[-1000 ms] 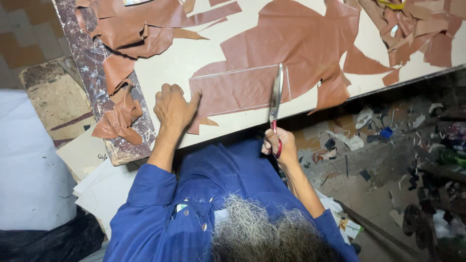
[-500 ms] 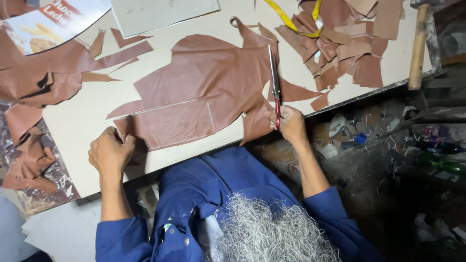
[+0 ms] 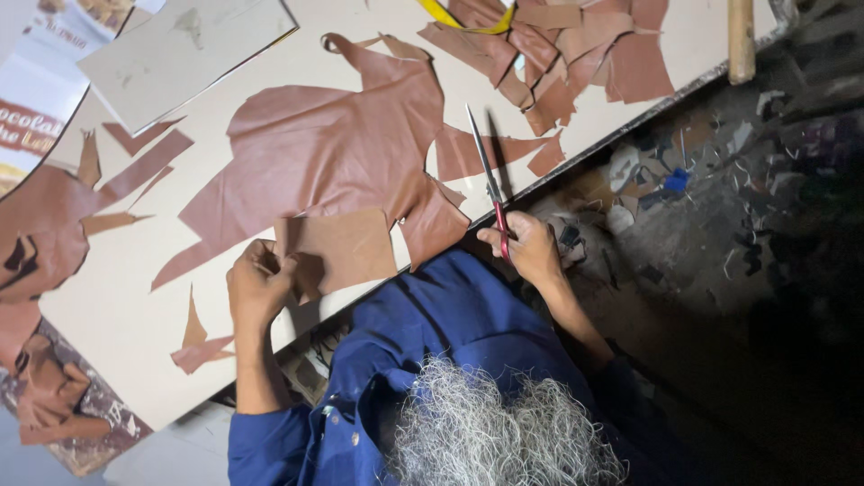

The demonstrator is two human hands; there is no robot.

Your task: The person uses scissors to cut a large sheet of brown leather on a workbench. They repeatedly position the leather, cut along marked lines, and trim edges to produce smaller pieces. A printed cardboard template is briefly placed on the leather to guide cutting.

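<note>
Matt brown leather sheet (image 3: 333, 148); shiny metal scissors (image 3: 487, 175).

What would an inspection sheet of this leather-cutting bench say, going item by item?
Surface: pale worktable, bare in patches, its edge running diagonally.
Job's things: large brown leather hide lying flat; a lighter brown cut piece lying on it; scissors with red handles.
Clutter: heap of leather offcuts; yellow strip; grey card sheet; wooden handle; small scraps.
Hands: left hand grips the cut piece at its edge; right hand holds the scissors, blades together, tip pointing away.
Cables: nothing seen.
Surroundings: dark floor littered with bits; person in blue shirt.
</note>
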